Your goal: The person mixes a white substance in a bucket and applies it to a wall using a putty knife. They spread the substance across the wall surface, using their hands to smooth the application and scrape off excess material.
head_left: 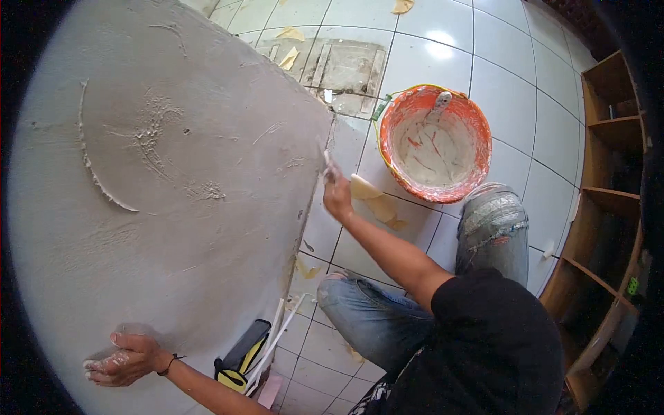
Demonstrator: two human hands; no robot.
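Her right hand (337,196) gripped a putty knife (326,163), blade pointing toward twelve o'clock along the plastered wall (173,173) edge; left hand (124,360), fingers spread, lay against it at seven.

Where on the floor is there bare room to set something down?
Bare tiles lie beyond the orange bucket toward the wooden shelf unit, and between the right knee and that shelf. Crowded: the broken floor patch and the yellow-black tool by the plastered wall.
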